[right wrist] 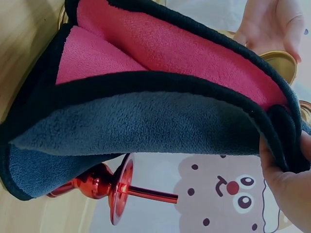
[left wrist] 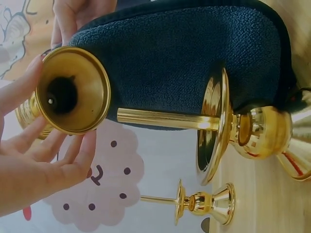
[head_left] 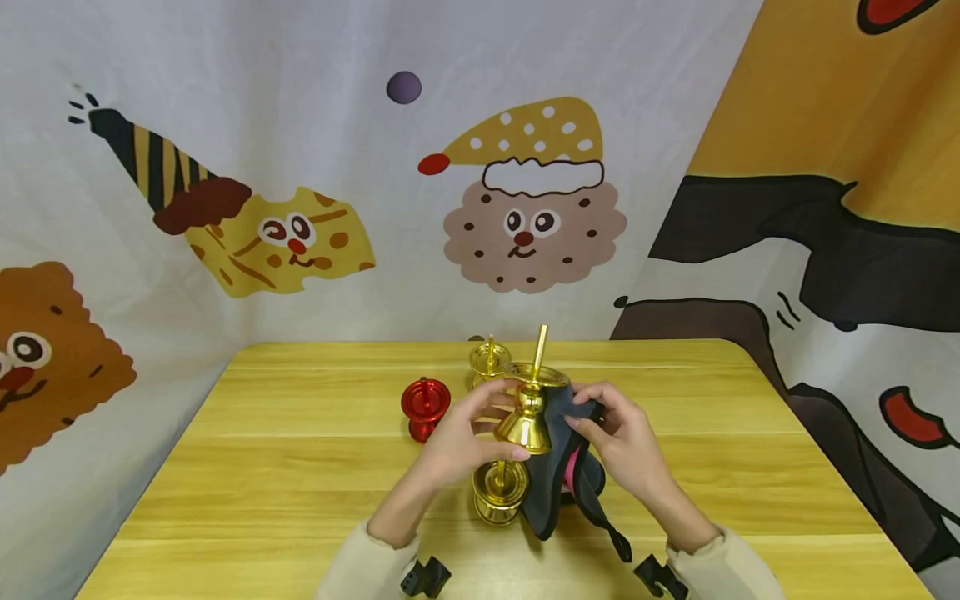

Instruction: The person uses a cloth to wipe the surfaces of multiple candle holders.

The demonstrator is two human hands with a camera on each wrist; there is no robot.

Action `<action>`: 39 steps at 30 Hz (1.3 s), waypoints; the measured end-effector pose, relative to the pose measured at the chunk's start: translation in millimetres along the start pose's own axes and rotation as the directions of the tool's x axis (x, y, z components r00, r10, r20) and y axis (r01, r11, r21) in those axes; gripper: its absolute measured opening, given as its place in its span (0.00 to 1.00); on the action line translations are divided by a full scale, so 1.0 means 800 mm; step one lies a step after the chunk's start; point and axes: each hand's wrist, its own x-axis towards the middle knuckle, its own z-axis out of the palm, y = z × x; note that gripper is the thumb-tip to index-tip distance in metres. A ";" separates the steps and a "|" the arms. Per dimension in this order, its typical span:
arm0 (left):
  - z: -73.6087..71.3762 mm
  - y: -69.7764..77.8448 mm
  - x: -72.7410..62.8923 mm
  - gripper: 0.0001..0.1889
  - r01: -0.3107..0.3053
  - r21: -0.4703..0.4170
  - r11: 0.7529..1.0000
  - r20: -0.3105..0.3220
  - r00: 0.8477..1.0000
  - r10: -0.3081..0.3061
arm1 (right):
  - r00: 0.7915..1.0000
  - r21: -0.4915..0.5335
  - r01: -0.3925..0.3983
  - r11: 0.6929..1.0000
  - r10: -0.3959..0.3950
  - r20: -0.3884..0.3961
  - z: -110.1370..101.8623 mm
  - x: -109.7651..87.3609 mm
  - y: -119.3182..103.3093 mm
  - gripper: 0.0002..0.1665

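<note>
My left hand (head_left: 459, 437) holds a shiny gold candlestick (head_left: 531, 404) by its flared base, with a dish and an upright rod on top. The left wrist view looks into the hollow underside of this candlestick (left wrist: 90, 90). Between thumb and fingers, my right hand (head_left: 626, 437) pinches a dark blue-grey cloth (head_left: 551, 492) with black edging and a pink inner side (right wrist: 116, 48). The cloth hangs right beside the held candlestick; whether they touch I cannot tell. Below the left hand stands another gold candlestick (head_left: 500, 492).
A third gold candlestick (head_left: 491, 358) stands farther back, partly behind the held one. To the left is a red candlestick (head_left: 425, 404). The right wrist view has a red candlestick (right wrist: 121, 187) partly covered by the cloth. All stand on a wooden table (head_left: 285, 475) before a cartoon-printed curtain (head_left: 322, 108).
</note>
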 end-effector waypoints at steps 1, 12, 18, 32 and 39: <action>0.001 0.001 -0.001 0.37 0.006 0.014 1.000 -0.009 1.000 -0.006 | 1.000 -0.003 0.004 1.000 -0.004 0.001 0.000 0.000 0.000 0.11; 0.015 0.010 -0.004 0.36 0.026 0.127 0.992 -0.121 0.993 -0.011 | 0.949 -0.256 0.305 0.917 -0.315 0.003 0.019 -0.001 -0.013 0.19; 0.015 0.008 -0.005 0.36 0.071 0.120 0.990 -0.095 0.994 -0.060 | 0.901 -0.377 0.413 0.829 -0.432 0.037 0.024 -0.001 -0.015 0.23; 0.006 0.018 -0.010 0.35 0.015 0.007 1.000 0.024 1.000 -0.015 | 0.997 -0.045 0.072 0.996 -0.071 0.007 0.008 -0.011 0.003 0.14; 0.016 0.020 -0.013 0.35 0.037 0.143 0.989 -0.138 0.990 -0.017 | 0.976 -0.045 0.216 0.975 -0.218 -0.028 0.018 -0.010 -0.007 0.18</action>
